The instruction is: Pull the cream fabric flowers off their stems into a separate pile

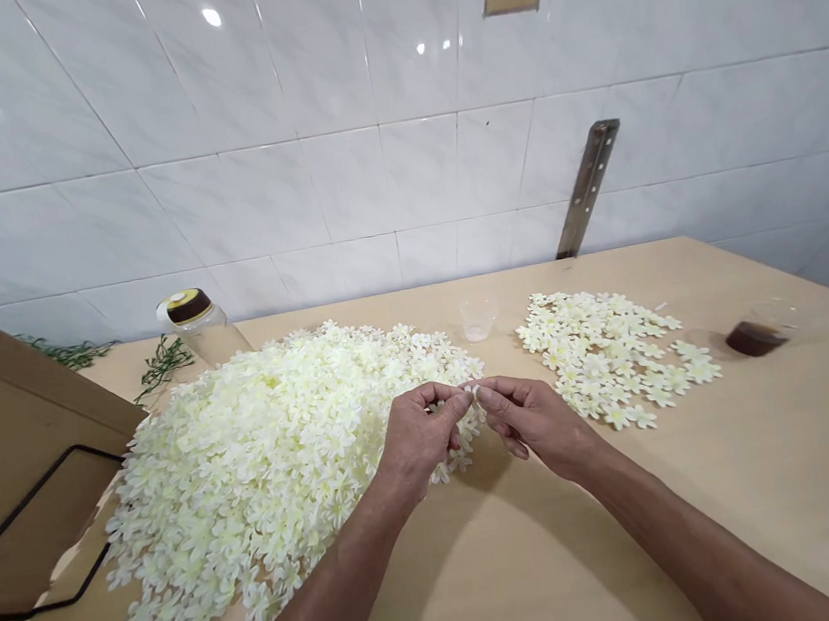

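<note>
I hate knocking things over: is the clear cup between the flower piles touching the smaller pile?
Apart: the head view shows tabletop between the clear cup and the smaller white flower pile.

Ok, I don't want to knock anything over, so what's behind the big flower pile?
A capped clear bottle and, left of it, green sprigs show behind the flower pile. The pile covers the bottle's lower part; anything else low behind it can't be seen.

One head-level view, near, forward and down over the table [818, 462] (tiled wall [339, 189] beyond).
</note>
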A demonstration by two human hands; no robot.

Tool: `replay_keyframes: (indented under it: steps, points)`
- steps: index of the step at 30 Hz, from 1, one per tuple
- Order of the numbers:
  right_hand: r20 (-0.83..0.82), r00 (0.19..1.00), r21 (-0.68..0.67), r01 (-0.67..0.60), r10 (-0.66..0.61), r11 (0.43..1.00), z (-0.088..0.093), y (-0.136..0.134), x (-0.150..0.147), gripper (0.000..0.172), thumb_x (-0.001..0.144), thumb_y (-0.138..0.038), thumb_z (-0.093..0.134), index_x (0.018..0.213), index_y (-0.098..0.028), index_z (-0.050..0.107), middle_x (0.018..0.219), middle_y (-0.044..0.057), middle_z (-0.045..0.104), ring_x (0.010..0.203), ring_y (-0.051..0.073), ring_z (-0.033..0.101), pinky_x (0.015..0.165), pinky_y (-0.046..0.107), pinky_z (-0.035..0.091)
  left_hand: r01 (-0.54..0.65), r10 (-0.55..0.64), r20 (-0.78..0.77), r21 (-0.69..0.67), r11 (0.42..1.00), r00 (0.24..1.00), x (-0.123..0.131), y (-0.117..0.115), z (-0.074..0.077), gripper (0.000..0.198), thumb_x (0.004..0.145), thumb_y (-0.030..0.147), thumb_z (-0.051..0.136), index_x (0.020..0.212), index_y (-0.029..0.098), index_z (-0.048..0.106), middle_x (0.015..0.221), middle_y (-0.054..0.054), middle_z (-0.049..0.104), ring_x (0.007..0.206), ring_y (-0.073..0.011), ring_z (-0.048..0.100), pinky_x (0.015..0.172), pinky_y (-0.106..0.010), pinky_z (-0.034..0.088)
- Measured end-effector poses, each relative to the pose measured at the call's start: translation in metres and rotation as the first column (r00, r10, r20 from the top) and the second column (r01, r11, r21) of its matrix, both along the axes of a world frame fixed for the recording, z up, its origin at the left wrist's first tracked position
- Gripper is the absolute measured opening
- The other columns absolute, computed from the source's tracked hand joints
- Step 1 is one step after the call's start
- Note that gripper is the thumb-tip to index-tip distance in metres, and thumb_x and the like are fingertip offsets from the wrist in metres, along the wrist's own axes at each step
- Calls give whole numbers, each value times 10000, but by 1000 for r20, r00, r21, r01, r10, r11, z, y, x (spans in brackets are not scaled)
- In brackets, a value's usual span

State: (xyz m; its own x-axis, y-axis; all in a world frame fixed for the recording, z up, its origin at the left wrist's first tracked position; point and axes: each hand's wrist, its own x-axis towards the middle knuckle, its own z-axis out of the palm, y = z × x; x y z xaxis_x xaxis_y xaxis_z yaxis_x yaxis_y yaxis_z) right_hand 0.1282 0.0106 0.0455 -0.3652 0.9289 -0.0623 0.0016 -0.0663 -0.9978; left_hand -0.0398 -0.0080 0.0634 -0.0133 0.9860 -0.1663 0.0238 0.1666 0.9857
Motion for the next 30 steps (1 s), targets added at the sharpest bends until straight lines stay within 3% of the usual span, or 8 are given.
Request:
replay_keyframes:
  steps: [6, 12, 17, 20, 22, 26, 28, 30]
  points:
    - [71, 993, 36, 91, -94, 995, -6, 3, 0, 414, 761, -577, 703, 813, -166, 705, 488, -57, 440, 410, 84, 376, 380, 226, 344, 19, -19, -50, 10, 1000, 999, 3, -1, -5, 248, 782, 413, 664, 759, 166, 661, 423, 37, 500, 370, -81, 407, 384, -190, 311]
    - [70, 991, 46, 114, -117, 992, -7, 4, 4, 436, 793, -589, 664, 666, -177, 603, 472, -55, 452, 381, 85, 398, 391, 234, 343, -39, 38, 38, 26, 999, 999, 1, 1, -3, 267, 791, 426, 668, 747, 173, 594, 488, 44, 498, 386, -76, 428, 360, -183, 303]
    - [51, 994, 20, 100, -101, 995, -8, 4, 4, 432, 796, -583, 671, 679, -173, 600, 485, -52, 457, 384, 81, 391, 392, 227, 331, -119, 114, 133, 35, 992, 985, -2, 5, -2, 272, 849, 425, 600, 828, 154, 610, 661, -2, 557, 452, -77, 499, 367, -187, 316]
    - [52, 991, 10, 125, -126, 992, -11, 6, 6, 432, 785, -585, 684, 680, -174, 603, 487, -51, 457, 388, 80, 390, 393, 224, 327, -181, 171, 192, 35, 983, 966, -4, 7, -3, 145, 840, 246, 554, 928, 152, 619, 878, -55, 605, 582, -102, 590, 411, -197, 397]
    - [73, 986, 14, 149, -149, 989, -13, 8, 9, 433, 798, -595, 663, 700, -175, 622, 487, -51, 453, 388, 80, 391, 397, 224, 334, -205, 192, 204, 47, 978, 960, -5, 8, -3, 212, 795, 129, 513, 981, 157, 612, 971, -69, 606, 663, -119, 632, 473, -213, 463]
    - [181, 956, 75, 219, -230, 973, -13, 14, 10, 436, 814, -599, 636, 758, -168, 671, 490, -47, 451, 381, 75, 379, 388, 222, 337, -219, 194, 202, 107, 970, 960, -8, 10, -4, 261, 787, 66, 490, 1012, 152, 591, 969, -70, 614, 770, -155, 686, 608, -255, 536]
    - [200, 951, 115, 215, -234, 970, -10, 17, 7, 418, 807, -575, 655, 865, -165, 703, 526, -33, 493, 405, 86, 410, 381, 223, 360, -215, 181, 225, 136, 967, 957, -9, 10, -3, 228, 818, 97, 512, 1030, 153, 574, 967, -80, 634, 814, -182, 700, 641, -281, 552]
    - [191, 964, 166, 155, -185, 974, -4, 18, 1, 460, 796, -537, 682, 1086, -180, 686, 665, 10, 599, 505, 127, 522, 401, 233, 425, -202, 158, 250, 163, 966, 955, -9, 10, -2, 211, 837, 132, 541, 1046, 157, 560, 996, -97, 660, 844, -203, 705, 664, -306, 564]
